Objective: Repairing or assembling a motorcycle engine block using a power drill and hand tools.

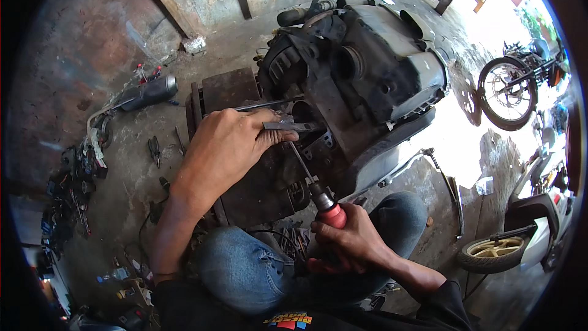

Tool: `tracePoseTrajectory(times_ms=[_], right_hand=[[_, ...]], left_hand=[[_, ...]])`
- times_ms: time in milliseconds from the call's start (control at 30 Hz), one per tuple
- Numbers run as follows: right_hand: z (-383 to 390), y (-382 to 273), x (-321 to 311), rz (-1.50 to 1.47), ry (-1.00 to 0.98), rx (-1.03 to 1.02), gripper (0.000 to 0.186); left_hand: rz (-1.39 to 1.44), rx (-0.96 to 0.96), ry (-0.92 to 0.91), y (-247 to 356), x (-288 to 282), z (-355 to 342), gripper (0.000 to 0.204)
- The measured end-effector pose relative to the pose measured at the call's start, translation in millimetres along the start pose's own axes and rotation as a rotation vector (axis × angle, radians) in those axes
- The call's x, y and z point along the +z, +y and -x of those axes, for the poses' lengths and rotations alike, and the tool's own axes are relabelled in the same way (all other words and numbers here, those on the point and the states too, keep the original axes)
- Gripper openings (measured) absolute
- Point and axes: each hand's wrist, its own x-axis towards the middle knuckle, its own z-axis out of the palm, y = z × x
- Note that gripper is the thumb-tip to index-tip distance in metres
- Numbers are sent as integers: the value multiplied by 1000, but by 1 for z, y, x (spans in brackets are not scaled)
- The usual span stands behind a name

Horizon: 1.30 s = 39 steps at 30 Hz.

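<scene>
My right hand (pixel 349 239) is wrapped around a red power drill (pixel 332 215) with a metal chuck, low in front of my knees. From the chuck a long thin bit (pixel 299 158) points up and away toward my left fingertips. My left hand (pixel 239 138) reaches over a dark metal work surface, its thumb and fingers closed on a flat grey metal piece (pixel 288 126). That piece lies against a dark engine assembly (pixel 324 116); my fingers hide where the bit ends. A large black plastic housing (pixel 386 64) with a round opening sits just beyond.
A muffler (pixel 150 92) lies on the floor at the left, with pliers (pixel 154 151) nearer to me. Loose parts and cables (pixel 73 178) pile up along the left wall. A motorcycle wheel (pixel 507 93) stands far right, and another wheel (pixel 493 251) is nearer right.
</scene>
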Motion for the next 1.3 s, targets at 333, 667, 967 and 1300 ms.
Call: tracePoseTrajectory(times_ms=[333,667,967,1300], right_hand=[[-17,33,6,-201,-29,-112,27],[-24,26,9,-262,-83,-122,19],[-24,30,8,-265,-88,-153,16],[-24,33,5,-221,-78,-174,20]], left_hand=[[41,-87,-109,14,-9,-5,30],[68,-75,-89,14,-8,-6,24],[51,20,5,4,1,-2,28],[67,19,-1,8,-4,-4,26]])
